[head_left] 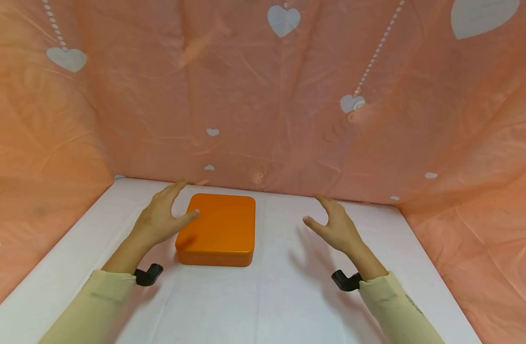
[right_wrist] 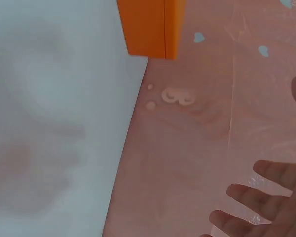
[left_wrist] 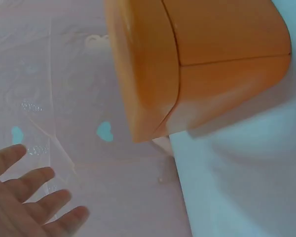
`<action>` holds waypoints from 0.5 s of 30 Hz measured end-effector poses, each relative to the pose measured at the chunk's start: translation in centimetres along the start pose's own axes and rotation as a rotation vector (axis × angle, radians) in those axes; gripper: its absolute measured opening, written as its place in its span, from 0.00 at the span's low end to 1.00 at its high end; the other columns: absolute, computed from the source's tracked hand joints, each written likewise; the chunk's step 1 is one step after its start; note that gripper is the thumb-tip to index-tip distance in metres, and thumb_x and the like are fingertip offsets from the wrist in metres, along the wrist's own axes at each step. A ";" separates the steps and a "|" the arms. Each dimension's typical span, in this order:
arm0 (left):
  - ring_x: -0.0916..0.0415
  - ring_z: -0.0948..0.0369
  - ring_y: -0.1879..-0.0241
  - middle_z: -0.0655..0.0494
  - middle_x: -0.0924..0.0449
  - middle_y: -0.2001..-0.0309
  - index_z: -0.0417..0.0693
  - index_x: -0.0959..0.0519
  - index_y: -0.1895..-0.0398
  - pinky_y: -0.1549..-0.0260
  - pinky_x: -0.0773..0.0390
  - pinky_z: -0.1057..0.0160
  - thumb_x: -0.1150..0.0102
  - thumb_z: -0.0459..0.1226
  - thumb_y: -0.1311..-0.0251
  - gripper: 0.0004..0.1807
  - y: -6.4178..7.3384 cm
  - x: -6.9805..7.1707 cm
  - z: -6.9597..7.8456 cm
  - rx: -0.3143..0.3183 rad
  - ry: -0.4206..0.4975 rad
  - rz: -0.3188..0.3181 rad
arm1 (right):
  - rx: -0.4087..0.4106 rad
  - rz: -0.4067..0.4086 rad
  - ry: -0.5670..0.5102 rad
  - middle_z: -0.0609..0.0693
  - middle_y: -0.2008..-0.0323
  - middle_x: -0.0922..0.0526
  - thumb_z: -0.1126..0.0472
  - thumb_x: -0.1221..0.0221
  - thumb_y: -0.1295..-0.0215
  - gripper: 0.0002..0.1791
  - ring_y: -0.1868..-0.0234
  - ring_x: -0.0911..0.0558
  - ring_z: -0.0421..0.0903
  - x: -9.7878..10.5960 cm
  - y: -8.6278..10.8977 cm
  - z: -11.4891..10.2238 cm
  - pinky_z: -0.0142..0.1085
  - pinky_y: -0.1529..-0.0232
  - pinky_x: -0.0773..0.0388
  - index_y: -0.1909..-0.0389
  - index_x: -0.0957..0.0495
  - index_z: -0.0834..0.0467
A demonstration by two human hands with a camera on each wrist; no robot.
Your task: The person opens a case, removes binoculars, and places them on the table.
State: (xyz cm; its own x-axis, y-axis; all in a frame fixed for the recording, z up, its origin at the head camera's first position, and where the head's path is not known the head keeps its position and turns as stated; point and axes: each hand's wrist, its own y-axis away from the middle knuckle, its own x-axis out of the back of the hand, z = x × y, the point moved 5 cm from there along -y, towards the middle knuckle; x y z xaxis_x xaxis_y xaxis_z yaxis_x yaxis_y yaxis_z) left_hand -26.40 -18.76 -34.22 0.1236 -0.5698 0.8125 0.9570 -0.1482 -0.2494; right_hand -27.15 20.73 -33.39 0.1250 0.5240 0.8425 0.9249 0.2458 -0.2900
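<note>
Box (head_left: 216, 228) lies flat on the table (head_left: 288, 291), left of centre and near the far edge, and I have both hands free of any hold: left hand (head_left: 159, 217) just beside it, thumb (head_left: 188, 218) reaching over its edge in the head view, contact unclear; right hand (head_left: 338, 229) well apart, loosely spread around nothing. Glossy shell, so I'd call it stiff, a bit slippery, hardly fragile; weight probably light, though whatever is inside stays hidden. Best hold, I reckon: opposite sides, low, under the seam (left_wrist: 174, 37). Top faces up, one side squarely towards me; long axis likely near to far, but foreshortening leaves me unsure.
</note>
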 end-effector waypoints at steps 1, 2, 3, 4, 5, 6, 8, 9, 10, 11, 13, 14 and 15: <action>0.50 0.38 0.29 0.46 0.48 0.25 0.58 0.51 0.23 0.42 0.41 0.27 0.44 0.60 0.41 0.47 0.0 -0.1 -0.1 0.008 0.012 -0.011 | -0.006 0.003 -0.023 0.59 0.32 0.32 0.43 0.40 0.39 0.40 0.31 0.35 0.62 -0.1 0.0 -0.1 0.61 0.35 0.37 0.29 0.38 0.55; 0.50 0.38 0.29 0.45 0.48 0.25 0.57 0.51 0.23 0.41 0.42 0.27 0.44 0.60 0.40 0.47 0.1 -0.1 -0.2 0.018 0.024 -0.022 | -0.011 0.006 -0.042 0.59 0.33 0.32 0.44 0.39 0.39 0.40 0.32 0.34 0.61 -0.3 -0.1 -0.2 0.60 0.35 0.36 0.30 0.38 0.56; 0.50 0.38 0.29 0.44 0.48 0.25 0.56 0.51 0.23 0.40 0.42 0.28 0.44 0.59 0.40 0.46 0.2 -0.2 -0.3 0.026 0.035 -0.033 | -0.011 0.010 -0.062 0.59 0.34 0.31 0.44 0.38 0.40 0.39 0.33 0.33 0.61 -0.5 -0.2 -0.4 0.59 0.35 0.35 0.31 0.37 0.56; 0.50 0.38 0.29 0.43 0.48 0.25 0.54 0.51 0.23 0.39 0.43 0.28 0.44 0.59 0.39 0.46 0.3 -0.2 -0.5 0.033 0.048 -0.045 | -0.011 0.015 -0.081 0.59 0.35 0.30 0.45 0.38 0.41 0.39 0.34 0.32 0.60 -0.6 -0.2 -0.6 0.58 0.36 0.34 0.31 0.36 0.56; 0.50 0.37 0.29 0.42 0.49 0.25 0.53 0.50 0.23 0.39 0.44 0.29 0.44 0.58 0.39 0.46 0.4 -0.3 -0.5 0.042 0.061 -0.056 | -0.013 0.015 -0.098 0.59 0.36 0.29 0.46 0.37 0.41 0.39 0.35 0.30 0.60 -0.9 -0.2 -0.8 0.58 0.37 0.33 0.32 0.36 0.57; 0.50 0.37 0.29 0.40 0.49 0.26 0.51 0.50 0.24 0.38 0.44 0.29 0.45 0.58 0.39 0.46 0.5 -0.4 -0.6 0.051 0.073 -0.068 | -0.016 0.013 -0.115 0.59 0.36 0.28 0.46 0.37 0.41 0.38 0.35 0.30 0.60 -1.1 -0.3 -1.0 0.57 0.38 0.32 0.32 0.35 0.56; 0.50 0.37 0.29 0.39 0.49 0.26 0.49 0.49 0.24 0.38 0.44 0.29 0.45 0.57 0.38 0.45 0.8 -0.5 -0.8 0.062 0.096 -0.083 | -0.016 0.010 -0.141 0.59 0.36 0.28 0.47 0.36 0.42 0.38 0.37 0.28 0.61 -1.6 -0.3 -1.3 0.57 0.40 0.29 0.32 0.35 0.56; 0.49 0.37 0.29 0.39 0.49 0.26 0.49 0.49 0.24 0.38 0.44 0.29 0.45 0.57 0.38 0.45 0.9 -0.6 -0.9 0.066 0.105 -0.086 | -0.015 0.011 -0.158 0.59 0.37 0.27 0.48 0.35 0.42 0.38 0.37 0.27 0.61 -1.8 -0.3 -1.6 0.56 0.40 0.28 0.33 0.34 0.55; 0.49 0.37 0.29 0.38 0.48 0.26 0.49 0.49 0.24 0.38 0.44 0.29 0.45 0.57 0.38 0.45 1.0 -0.7 -1.0 0.068 0.116 -0.090 | -0.016 0.009 -0.171 0.59 0.37 0.27 0.49 0.35 0.43 0.37 0.38 0.27 0.61 -2.1 -0.4 -1.8 0.56 0.41 0.28 0.33 0.34 0.55; 0.48 0.37 0.30 0.38 0.48 0.26 0.49 0.49 0.24 0.38 0.43 0.29 0.45 0.58 0.39 0.45 1.2 -0.8 -1.0 0.071 0.122 -0.093 | -0.017 0.007 -0.183 0.59 0.37 0.27 0.49 0.35 0.43 0.37 0.38 0.27 0.61 -2.4 -0.4 -2.0 0.55 0.41 0.27 0.33 0.33 0.55; 0.47 0.37 0.30 0.38 0.48 0.26 0.50 0.49 0.24 0.39 0.42 0.29 0.45 0.59 0.39 0.46 1.5 -0.9 -1.2 0.077 0.130 -0.096 | -0.015 0.007 -0.213 0.60 0.38 0.26 0.50 0.34 0.44 0.36 0.39 0.25 0.61 -2.9 -0.4 -2.3 0.55 0.42 0.26 0.34 0.33 0.55; 0.46 0.36 0.31 0.38 0.48 0.26 0.50 0.49 0.24 0.39 0.42 0.29 0.45 0.59 0.39 0.46 1.6 -0.9 -1.3 0.079 0.133 -0.099 | -0.016 0.005 -0.229 0.59 0.38 0.26 0.51 0.34 0.44 0.36 0.39 0.25 0.60 -3.1 -0.4 -2.5 0.54 0.42 0.26 0.34 0.32 0.55; 0.46 0.36 0.31 0.38 0.48 0.27 0.50 0.49 0.24 0.40 0.41 0.29 0.45 0.59 0.39 0.46 1.7 -1.0 -1.4 0.083 0.137 -0.102 | -0.019 0.001 -0.244 0.59 0.38 0.25 0.51 0.34 0.44 0.36 0.40 0.24 0.60 -3.4 -0.4 -2.6 0.54 0.42 0.25 0.34 0.32 0.55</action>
State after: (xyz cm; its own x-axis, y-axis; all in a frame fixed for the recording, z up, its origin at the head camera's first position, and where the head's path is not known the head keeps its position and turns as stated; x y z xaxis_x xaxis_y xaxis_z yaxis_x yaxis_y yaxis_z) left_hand -25.27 -19.59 -36.20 -0.0067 -0.6606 0.7507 0.9818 -0.1470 -0.1205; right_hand -26.99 16.70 -34.92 0.0370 0.7064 0.7068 0.9316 0.2316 -0.2802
